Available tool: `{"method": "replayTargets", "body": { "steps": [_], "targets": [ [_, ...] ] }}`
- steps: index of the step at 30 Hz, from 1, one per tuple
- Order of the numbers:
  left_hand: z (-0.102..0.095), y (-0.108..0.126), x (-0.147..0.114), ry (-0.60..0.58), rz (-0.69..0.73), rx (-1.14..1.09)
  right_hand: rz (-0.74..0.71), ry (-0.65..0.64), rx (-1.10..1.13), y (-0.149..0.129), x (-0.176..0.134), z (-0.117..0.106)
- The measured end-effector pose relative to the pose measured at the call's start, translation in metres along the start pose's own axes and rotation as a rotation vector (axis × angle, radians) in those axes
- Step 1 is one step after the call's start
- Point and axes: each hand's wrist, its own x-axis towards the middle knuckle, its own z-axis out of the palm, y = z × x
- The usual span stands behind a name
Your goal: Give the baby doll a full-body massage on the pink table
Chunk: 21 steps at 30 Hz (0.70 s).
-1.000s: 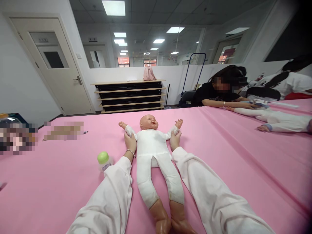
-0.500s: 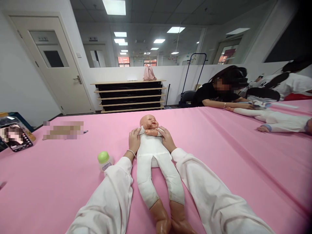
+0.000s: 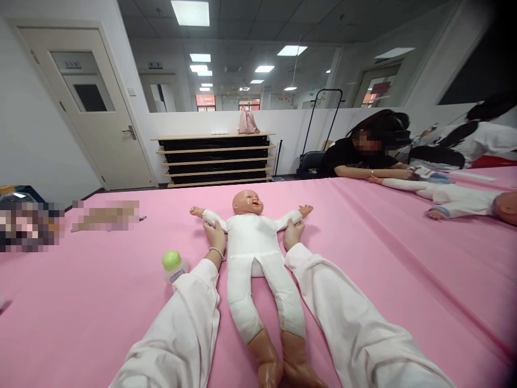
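A baby doll (image 3: pixel 255 237) with a white cloth body lies on its back on the pink-covered table (image 3: pixel 121 302), head away from me and feet toward me. Both its arms are spread out to the sides. My left hand (image 3: pixel 215 234), with a beaded bracelet at the wrist, is closed around the doll's arm on the left. Around the arm on the right my right hand (image 3: pixel 294 234) is closed in the same way. Left of my left forearm stands a small bottle (image 3: pixel 173 267) with a green cap.
At the right, a person in black (image 3: pixel 363 153) leans over another doll (image 3: pixel 464 196). Beyond the table's far edge are a low shelf (image 3: pixel 216 156) and a pink backpack (image 3: pixel 247 122). A pen (image 3: pixel 142 218) lies at the left beside a blurred patch.
The doll's arms, folded over its chest before, are now stretched outward to both sides. My hands have moved slightly apart and down with them, gripping the arms.
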Motion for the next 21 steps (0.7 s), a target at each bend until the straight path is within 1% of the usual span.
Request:
{"method": "replayTargets", "body": {
  "steps": [2,3,4,6,9,10,11,12,15,17,19,21],
  "targets": [
    [-0.001,0.003,-0.002,-0.011,0.068,0.010,-0.035,0.005,-0.029,-0.010,-0.007,0.001],
    [-0.001,0.005,-0.004,-0.025,0.124,0.021,-0.072,-0.026,-0.046,-0.017,-0.012,0.002],
    [-0.002,0.006,-0.006,-0.043,0.187,0.039,-0.122,-0.091,-0.064,-0.024,-0.017,0.004],
    [-0.002,0.009,-0.009,-0.098,0.316,0.087,-0.248,-0.274,-0.109,-0.038,-0.028,0.006],
    [-0.002,0.009,-0.011,-0.205,0.494,0.163,-0.484,-0.623,-0.197,-0.051,-0.036,0.008],
    [-0.001,0.008,-0.011,-0.243,0.550,0.188,-0.550,-0.712,-0.225,-0.052,-0.036,0.008],
    [-0.001,0.007,-0.010,-0.278,0.597,0.210,-0.600,-0.771,-0.249,-0.053,-0.036,0.008],
    [0.000,0.006,-0.010,-0.306,0.631,0.232,-0.632,-0.804,-0.265,-0.052,-0.035,0.008],
    [0.001,0.004,-0.009,-0.340,0.663,0.277,-0.651,-0.814,-0.277,-0.050,-0.033,0.007],
    [0.001,0.004,-0.009,-0.335,0.649,0.269,-0.613,-0.784,-0.261,-0.051,-0.034,0.007],
    [0.000,0.004,-0.010,-0.310,0.608,0.218,-0.510,-0.682,-0.230,-0.053,-0.037,0.008],
    [-0.001,0.003,-0.009,-0.256,0.520,0.137,-0.331,-0.519,-0.182,-0.057,-0.039,0.010]
  ]
}}
